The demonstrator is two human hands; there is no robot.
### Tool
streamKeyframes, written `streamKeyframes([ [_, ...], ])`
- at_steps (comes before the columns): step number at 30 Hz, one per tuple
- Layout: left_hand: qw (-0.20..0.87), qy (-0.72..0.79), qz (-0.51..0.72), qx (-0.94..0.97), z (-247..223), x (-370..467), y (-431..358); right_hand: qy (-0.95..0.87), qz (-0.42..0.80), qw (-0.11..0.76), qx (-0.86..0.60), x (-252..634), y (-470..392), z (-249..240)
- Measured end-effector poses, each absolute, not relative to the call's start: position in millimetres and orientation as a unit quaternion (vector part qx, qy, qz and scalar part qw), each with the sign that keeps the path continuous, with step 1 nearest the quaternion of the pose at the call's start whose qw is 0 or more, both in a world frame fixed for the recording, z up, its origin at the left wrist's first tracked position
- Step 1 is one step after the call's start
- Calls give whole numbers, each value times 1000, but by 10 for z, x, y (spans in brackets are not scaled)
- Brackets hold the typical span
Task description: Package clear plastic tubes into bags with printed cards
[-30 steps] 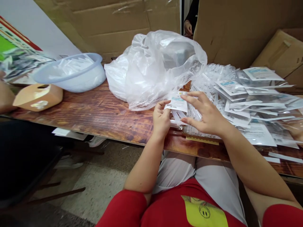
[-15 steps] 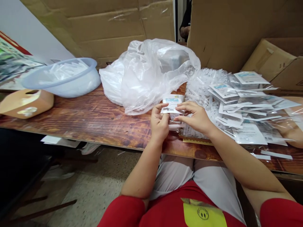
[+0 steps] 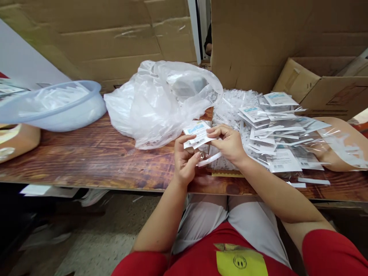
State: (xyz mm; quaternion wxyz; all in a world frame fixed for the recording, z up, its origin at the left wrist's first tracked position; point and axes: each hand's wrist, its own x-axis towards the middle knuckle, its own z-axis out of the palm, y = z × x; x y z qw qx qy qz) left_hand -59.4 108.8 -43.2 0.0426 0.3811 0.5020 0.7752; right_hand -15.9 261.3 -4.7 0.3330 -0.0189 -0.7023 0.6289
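Note:
Two small white printed cards [image 3: 197,132], with blue pictures and barcodes, overlap slightly fanned above the table. My right hand [image 3: 228,145] pinches the right one by its edge, between thumb and fingers. My left hand [image 3: 184,161] has its fingers curled at the left card's lower edge, thumb below. Under the cards hangs a clear plastic bag with a white flap strip [image 3: 210,159], partly hidden by my fingers. Close by on the right, a shallow box [image 3: 227,174] holds many small clear-and-white plastic pieces [image 3: 230,103].
Several filled card packets [image 3: 283,159] are piled on the right, beside an orange basket [image 3: 339,161]. A crumpled translucent bag [image 3: 155,103] lies behind my hands. Left stand a blue basin [image 3: 86,111] of white pieces and another orange basket [image 3: 25,142]. Cardboard boxes [image 3: 324,92] rise behind.
The cards, stacked together before, are now fanned apart and tilted. My left thumb has dropped away from the cards, and the bag's white strip is now slanted. The view has shifted right.

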Motion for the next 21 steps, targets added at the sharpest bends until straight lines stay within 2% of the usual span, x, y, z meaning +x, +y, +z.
streamKeyframes([
  [2, -19, 497, 768, 402, -440, -626, 1084, -682, 619, 389, 11, -62, 2757, 126],
  [5, -99, 584, 720, 363, -428, -737, 1040, -645, 545, 536, 23, 101, 3207, 465],
  [8, -79, 754, 562, 330, -356, -886, 945, -646, 414, 637, -75, 229, 3849, 765],
  [10, -55, 817, 442, 366, -276, -992, 871, -726, 283, 589, -214, 301, 4259, 880],
  [12, -44, 837, 349, 420, -196, -1105, 802, -750, 243, 546, -282, 376, 4575, 922],
  [17, 16, 838, 242, 489, -193, -1405, 666, -859, 201, 297, -365, 573, 4848, 901],
  [19, 27, 835, 256, 486, -278, -1489, 636, -882, 141, 274, -357, 621, 4749, 896],
  [21, 20, 831, 285, 477, -371, -1531, 623, -892, 68, 313, -318, 612, 4535, 888],
])
